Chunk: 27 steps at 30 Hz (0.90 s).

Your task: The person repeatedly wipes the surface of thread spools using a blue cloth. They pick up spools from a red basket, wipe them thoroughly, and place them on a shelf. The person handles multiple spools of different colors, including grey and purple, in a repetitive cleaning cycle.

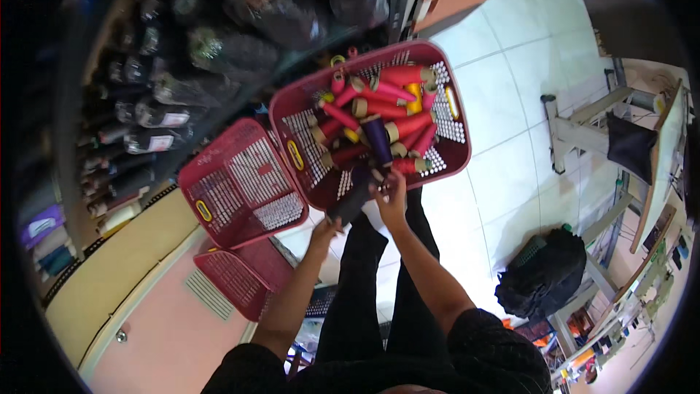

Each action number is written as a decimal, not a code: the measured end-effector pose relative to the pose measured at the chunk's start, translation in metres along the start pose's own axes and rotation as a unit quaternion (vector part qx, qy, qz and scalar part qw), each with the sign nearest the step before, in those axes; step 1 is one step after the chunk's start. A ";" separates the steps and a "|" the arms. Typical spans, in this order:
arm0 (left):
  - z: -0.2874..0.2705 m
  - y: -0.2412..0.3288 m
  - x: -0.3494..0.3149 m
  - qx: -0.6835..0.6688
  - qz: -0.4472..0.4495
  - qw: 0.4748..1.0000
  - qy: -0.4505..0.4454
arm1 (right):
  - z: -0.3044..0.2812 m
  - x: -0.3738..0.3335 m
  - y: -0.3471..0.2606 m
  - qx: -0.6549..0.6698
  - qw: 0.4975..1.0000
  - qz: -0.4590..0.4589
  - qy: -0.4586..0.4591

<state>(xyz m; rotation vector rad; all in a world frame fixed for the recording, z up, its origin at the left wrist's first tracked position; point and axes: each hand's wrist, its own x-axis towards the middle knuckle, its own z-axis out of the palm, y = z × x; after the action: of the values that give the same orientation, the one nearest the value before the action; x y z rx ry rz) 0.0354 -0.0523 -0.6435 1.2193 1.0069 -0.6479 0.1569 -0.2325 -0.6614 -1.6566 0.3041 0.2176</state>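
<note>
Seen from above, a person stands over a maroon perforated basket [300, 128] at 12 o'clock. The left hand [325, 232], just below center at 7 o'clock, is closed around the lower end of a dark thread cone [350, 206]. The cone slants up toward 1 o'clock at the basket's near edge. The right hand [391, 201], on the 5 o'clock side, has its fingers bent together at the cone's upper end; whether they grip it, I cannot tell.

Inside the basket lie many red and pink cones [410, 125], a yellow one [413, 98] toward 1 o'clock, and a purple cone [377, 140] upon the reds, just above the right hand.

At 9 o'clock sits a second maroon basket [257, 175]; a third [232, 281] is lower, between 7 and 8. At 10 o'clock, a shelf holds plastic-wrapped dark spools [237, 55]. Two carry white labels [173, 119], their print too small to read. A black heap [543, 273] lies at 4 o'clock on pale floor tiles [503, 197].
</note>
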 end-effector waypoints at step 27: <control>0.132 0.312 -0.349 -0.526 0.372 0.765 -0.024 | -0.085 -0.016 -0.480 -0.150 0.848 -0.422 -0.284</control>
<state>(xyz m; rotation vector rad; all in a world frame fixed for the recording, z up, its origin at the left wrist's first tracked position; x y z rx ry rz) 0.1839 -0.1347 -0.1882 0.4639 0.5670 0.5088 0.2943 -0.2720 -0.1950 -1.7886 -0.9481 0.0752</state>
